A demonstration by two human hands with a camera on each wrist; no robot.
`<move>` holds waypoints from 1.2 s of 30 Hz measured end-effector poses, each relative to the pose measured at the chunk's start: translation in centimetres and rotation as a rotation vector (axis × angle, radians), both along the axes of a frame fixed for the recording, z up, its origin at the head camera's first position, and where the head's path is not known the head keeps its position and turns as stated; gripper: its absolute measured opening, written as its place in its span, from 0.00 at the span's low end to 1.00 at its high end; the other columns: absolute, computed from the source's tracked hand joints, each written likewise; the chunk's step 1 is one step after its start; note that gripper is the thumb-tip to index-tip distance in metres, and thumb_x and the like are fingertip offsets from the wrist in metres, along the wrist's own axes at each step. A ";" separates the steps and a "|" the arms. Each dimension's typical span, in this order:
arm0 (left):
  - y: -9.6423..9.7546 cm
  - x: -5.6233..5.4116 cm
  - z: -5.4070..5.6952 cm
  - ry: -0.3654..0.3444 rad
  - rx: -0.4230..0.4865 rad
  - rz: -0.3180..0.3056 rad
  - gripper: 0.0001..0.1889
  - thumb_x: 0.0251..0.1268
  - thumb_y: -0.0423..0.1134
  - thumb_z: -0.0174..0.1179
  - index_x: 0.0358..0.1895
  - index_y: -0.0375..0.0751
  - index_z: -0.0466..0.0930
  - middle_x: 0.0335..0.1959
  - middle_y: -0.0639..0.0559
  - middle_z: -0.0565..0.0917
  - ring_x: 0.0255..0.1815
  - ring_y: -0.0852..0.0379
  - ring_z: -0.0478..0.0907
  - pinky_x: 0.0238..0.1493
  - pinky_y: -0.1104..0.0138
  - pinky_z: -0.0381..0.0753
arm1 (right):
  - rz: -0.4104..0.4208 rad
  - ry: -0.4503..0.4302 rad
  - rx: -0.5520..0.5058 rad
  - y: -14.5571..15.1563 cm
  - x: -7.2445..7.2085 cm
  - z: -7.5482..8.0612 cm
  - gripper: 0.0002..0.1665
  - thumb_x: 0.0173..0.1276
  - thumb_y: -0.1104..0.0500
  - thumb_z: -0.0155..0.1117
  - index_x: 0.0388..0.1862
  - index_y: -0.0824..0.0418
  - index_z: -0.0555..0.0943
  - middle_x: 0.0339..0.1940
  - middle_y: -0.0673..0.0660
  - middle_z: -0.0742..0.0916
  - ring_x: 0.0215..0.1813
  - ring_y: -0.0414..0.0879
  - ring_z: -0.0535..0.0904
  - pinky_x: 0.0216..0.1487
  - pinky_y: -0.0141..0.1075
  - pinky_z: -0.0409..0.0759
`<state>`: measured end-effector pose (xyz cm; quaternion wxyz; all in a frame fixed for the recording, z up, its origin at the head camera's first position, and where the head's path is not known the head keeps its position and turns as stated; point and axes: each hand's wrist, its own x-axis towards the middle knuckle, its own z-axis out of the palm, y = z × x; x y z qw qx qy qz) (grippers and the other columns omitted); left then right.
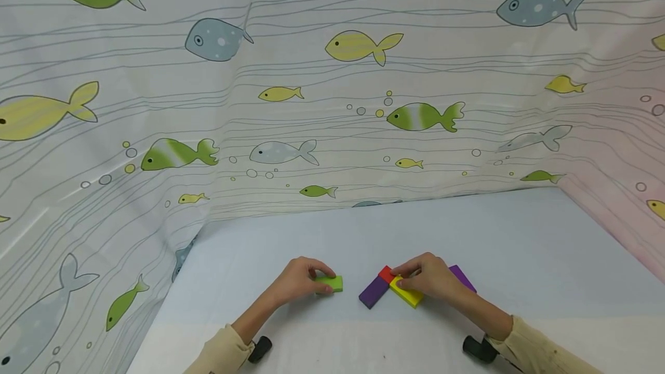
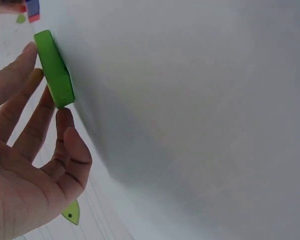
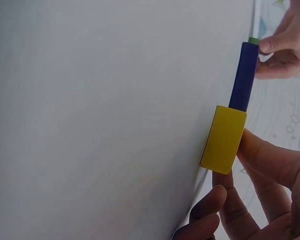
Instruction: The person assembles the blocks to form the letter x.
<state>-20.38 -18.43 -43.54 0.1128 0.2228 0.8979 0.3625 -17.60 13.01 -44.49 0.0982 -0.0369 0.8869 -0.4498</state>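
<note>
Treat the step in hand, as far as one can judge, as settling the yellow block [image 1: 407, 292] beside the red block [image 1: 386, 273]. Your right hand [image 1: 430, 276] grips the yellow piece between thumb and fingers, so ease it in flat along the table [image 1: 384, 333] rather than lowering it from above, and let the near corner meet the red one gently; a hard nudge could spoil the line of the dark purple block [image 1: 374, 292], which runs from red towards 7 o'clock. Loosen thumb and fingers together, straight outwards, so that neither drags the piece round. Your left hand [image 1: 298, 279] pinches the green block [image 1: 330, 283] across its long edges; a light hold should be enough there, well apart from the arrangement.

As for where things lie (12 o'clock points away from you), yellow sits at 8 o'clock of your right hand, its long side slanting from 11 to 5, and at 4 o'clock of red. Whether red and yellow truly touch, I cannot tell. Green sticks out at 3 o'clock from your left hand, with red further off on that same heading. Mind the other purple block [image 1: 462, 277] at 3 o'clock of your right hand, partly hidden behind the forearm.
</note>
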 end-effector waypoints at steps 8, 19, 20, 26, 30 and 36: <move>0.1 -0.1 0.0 -0.009 -0.020 -0.013 0.15 0.48 0.35 0.77 0.42 0.48 0.89 0.41 0.56 0.86 0.36 0.53 0.73 0.31 0.67 0.70 | 0.006 -0.001 0.000 0.1 0.0 0.0 0.11 0.58 0.61 0.75 0.41 0.55 0.91 0.42 0.50 0.86 0.37 0.45 0.75 0.34 0.36 0.76; 0.3 0.0 0.4 0.000 -0.038 -0.058 0.17 0.48 0.31 0.75 0.44 0.44 0.88 0.43 0.52 0.86 0.38 0.53 0.74 0.35 0.65 0.72 | 0.003 -0.014 -0.003 0.2 -0.1 -0.2 0.11 0.58 0.62 0.75 0.41 0.54 0.91 0.42 0.50 0.86 0.37 0.45 0.76 0.36 0.36 0.77; 0.3 0.0 0.4 0.001 -0.039 -0.060 0.16 0.49 0.31 0.75 0.44 0.44 0.88 0.43 0.52 0.86 0.38 0.53 0.74 0.35 0.65 0.72 | -0.001 -0.017 -0.003 0.1 -0.2 -0.3 0.11 0.58 0.62 0.75 0.40 0.53 0.91 0.42 0.50 0.86 0.37 0.45 0.76 0.36 0.36 0.77; 0.4 -0.2 0.4 0.008 -0.035 -0.059 0.16 0.49 0.31 0.75 0.44 0.44 0.88 0.43 0.52 0.86 0.37 0.52 0.75 0.34 0.66 0.73 | -0.015 -0.025 -0.002 0.1 -0.3 -0.5 0.10 0.58 0.63 0.75 0.40 0.53 0.91 0.42 0.50 0.86 0.37 0.45 0.76 0.36 0.36 0.77; 0.5 -0.4 0.3 0.013 -0.040 -0.063 0.16 0.50 0.31 0.75 0.44 0.45 0.88 0.42 0.54 0.87 0.38 0.52 0.75 0.36 0.65 0.72 | -0.015 -0.022 0.005 0.0 -0.2 -0.3 0.11 0.58 0.62 0.75 0.40 0.54 0.91 0.42 0.50 0.86 0.37 0.45 0.76 0.35 0.36 0.77; 0.7 -0.9 0.3 0.029 -0.051 -0.074 0.16 0.49 0.32 0.75 0.44 0.46 0.88 0.42 0.57 0.87 0.40 0.54 0.74 0.39 0.62 0.71 | -0.005 -0.011 -0.005 0.0 -0.1 -0.1 0.11 0.57 0.61 0.76 0.41 0.55 0.91 0.43 0.51 0.86 0.37 0.45 0.75 0.35 0.37 0.77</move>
